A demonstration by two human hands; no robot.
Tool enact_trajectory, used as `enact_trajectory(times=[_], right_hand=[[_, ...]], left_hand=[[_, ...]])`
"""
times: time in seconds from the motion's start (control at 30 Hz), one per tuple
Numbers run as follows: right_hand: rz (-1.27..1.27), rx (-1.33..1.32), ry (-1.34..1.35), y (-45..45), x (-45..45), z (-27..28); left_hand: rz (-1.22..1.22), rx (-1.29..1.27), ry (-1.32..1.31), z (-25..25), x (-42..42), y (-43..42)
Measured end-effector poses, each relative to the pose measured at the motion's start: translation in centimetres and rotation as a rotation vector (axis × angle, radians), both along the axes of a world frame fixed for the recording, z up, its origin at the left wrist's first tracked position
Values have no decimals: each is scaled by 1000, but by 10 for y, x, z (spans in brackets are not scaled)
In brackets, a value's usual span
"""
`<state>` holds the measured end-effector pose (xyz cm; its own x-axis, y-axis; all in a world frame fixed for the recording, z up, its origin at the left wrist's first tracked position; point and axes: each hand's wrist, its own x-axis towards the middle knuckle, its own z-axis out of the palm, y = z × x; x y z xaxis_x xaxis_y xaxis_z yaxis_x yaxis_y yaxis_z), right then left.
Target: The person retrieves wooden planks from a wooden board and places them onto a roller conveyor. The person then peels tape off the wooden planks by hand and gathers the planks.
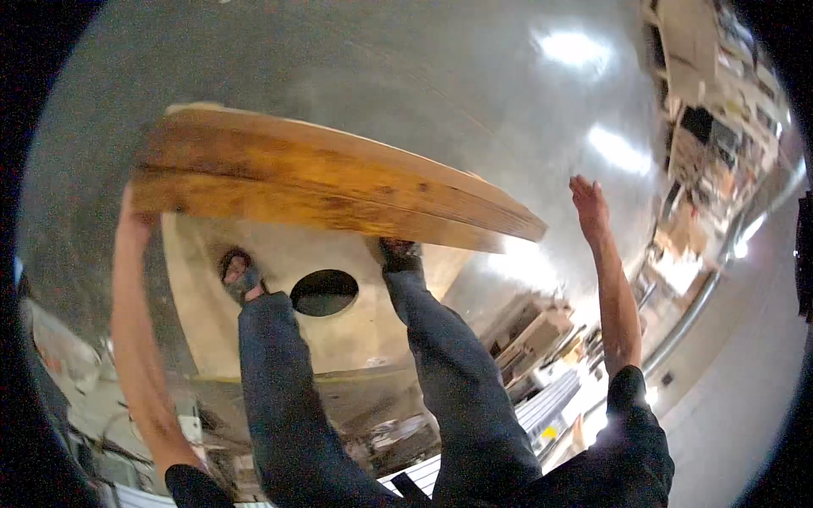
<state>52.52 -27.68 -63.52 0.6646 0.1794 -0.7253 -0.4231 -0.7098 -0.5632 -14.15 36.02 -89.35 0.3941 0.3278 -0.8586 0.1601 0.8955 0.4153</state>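
A long brown-stained wooden board (330,182) with a dark lengthwise seam is raised in front of my legs, its right end narrowing away from me. My left hand (138,222) grips the board's left end; part of its fingers is hidden behind the wood, and the picture is slightly blurred there. My right hand (589,203) is lifted off to the right, apart from the board's far end, with fingers stretched out and nothing in it. Below the board lies a pale wooden panel (203,296) with a dark oval hole (325,293).
My feet, one in a sandal (239,269), are at the pale panel. Grey concrete floor (406,68) spreads beyond the board. Cluttered shelves and wood pieces (690,220) line the right side, with a long pipe (716,262) beside them. More wooden boards (533,334) lie near my right leg.
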Motion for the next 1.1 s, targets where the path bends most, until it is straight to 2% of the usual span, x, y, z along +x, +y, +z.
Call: enact_trajectory(times=[0.07,0.17,0.27,0.33,0.37,0.47,0.83,0.97,1.03,1.1], right_hand=[[-222,-30,37,-103,-9,-2],[-401,27,155,-165,-57,-38],[-530,264,333,-145,-117,-87],[-538,101,295,-119,-140,-98],[-608,222,369,-119,-145,-109],[-610,170,334,-99,-155,-130],[-642,142,274,-72,-157,-125],[-742,165,225,-80,-163,-113],[-880,164,234,-91,-166,-109],[-1037,358,220,-116,-191,-116]], left_hand=[[-46,59,87,0,-6,15],[-78,113,163,3,-12,26],[-103,144,210,0,-25,30],[-118,166,236,11,-25,32],[-125,176,249,15,-27,30],[-135,197,277,21,-35,29],[-163,255,317,14,-50,32],[-214,319,341,19,-55,41],[-201,371,426,47,-63,48],[-143,392,637,108,-66,70]])
